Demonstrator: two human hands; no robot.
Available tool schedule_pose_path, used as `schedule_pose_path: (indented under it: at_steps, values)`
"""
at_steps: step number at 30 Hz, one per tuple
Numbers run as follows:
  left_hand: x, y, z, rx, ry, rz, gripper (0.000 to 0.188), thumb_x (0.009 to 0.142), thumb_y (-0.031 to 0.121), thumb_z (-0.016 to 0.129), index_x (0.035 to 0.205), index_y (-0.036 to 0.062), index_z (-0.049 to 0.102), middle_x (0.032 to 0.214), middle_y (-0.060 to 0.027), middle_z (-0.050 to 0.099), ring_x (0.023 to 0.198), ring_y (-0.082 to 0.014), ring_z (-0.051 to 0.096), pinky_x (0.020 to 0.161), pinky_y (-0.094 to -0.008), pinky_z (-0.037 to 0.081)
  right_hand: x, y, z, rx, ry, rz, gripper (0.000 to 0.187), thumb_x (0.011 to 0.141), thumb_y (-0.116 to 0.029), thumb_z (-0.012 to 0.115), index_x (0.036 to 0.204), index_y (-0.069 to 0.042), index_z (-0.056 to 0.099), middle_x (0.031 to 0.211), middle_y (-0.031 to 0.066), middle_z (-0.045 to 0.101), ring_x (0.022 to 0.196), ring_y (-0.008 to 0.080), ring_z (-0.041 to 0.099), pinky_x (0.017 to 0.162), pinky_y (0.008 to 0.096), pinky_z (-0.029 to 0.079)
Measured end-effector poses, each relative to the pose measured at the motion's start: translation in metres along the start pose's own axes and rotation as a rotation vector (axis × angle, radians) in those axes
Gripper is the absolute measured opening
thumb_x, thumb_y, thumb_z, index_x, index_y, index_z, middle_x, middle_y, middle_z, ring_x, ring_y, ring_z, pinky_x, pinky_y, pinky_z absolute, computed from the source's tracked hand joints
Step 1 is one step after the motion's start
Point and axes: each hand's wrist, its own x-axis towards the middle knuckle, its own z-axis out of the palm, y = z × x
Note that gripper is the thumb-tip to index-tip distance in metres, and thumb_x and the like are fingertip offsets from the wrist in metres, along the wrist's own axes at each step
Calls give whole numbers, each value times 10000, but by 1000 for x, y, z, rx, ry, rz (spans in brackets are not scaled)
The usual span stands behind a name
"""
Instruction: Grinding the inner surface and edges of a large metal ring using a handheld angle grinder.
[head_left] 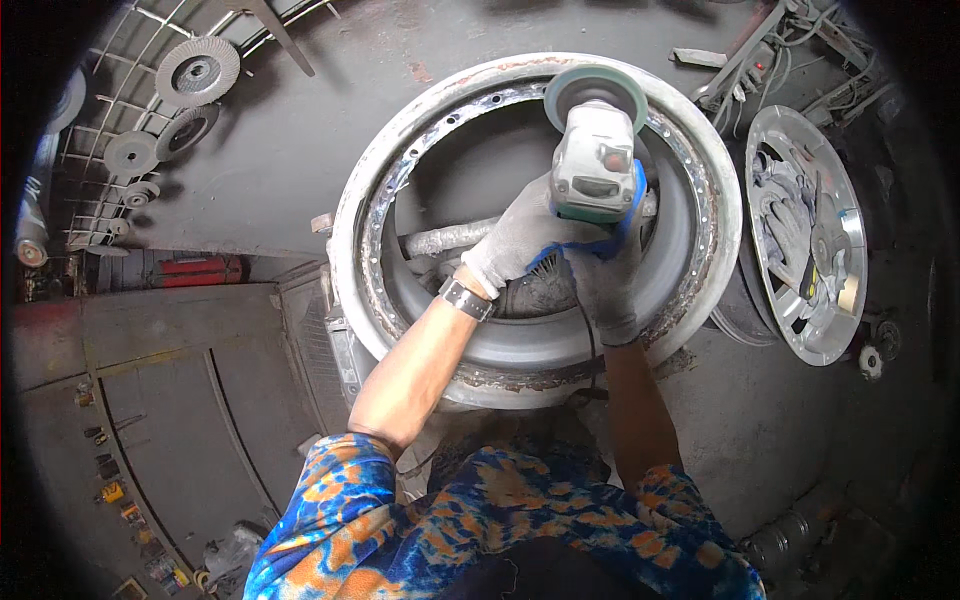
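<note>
Both my gloved hands are closed around an angle grinder (pixel 597 150) with a pale body and a blue edge on the glove beside it. My left hand (pixel 520 232), in a grey glove with a watch (pixel 467 298) at the wrist, grips it from the left. My right hand (pixel 608 285), in a darker-looking grey glove, wraps its body from the near right. The grinder's round disc (pixel 562 98) overlaps the far inner edge of a large metal wheel rim (pixel 357 230); contact cannot be made out. Rust and bare metal show around the rim's row of holes.
At the upper left, a wire rack (pixel 110 100) carries several abrasive discs (pixel 197 72). To the right leans a metal wheel cover (pixel 850 270) holding gloves (pixel 790 235) and small items. Cables and a metal frame (pixel 745 75) stand at the far right. A dark cord runs below my right hand.
</note>
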Motion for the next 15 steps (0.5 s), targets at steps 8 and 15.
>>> schedule_pose_path:
  at_steps: [8,15]
  values:
    - [-49,-4,-10,324,150,276,513,857,1,803,1352,-13,669,1223,-80,746,1097,-189,713,982,-321,566,16,-14,9,-13,-312,-69,1025,831,-20,828,1679,-6,252,1548,218,554,1422,275,560,1186,405,450]
    - [-57,-7,-6,306,251,278,539,857,-29,803,1373,-20,649,1239,-102,740,1125,-190,708,1010,-334,567,27,-22,6,-98,-376,-168,986,827,-18,823,1663,10,302,1592,234,508,1471,294,516,1207,407,422]
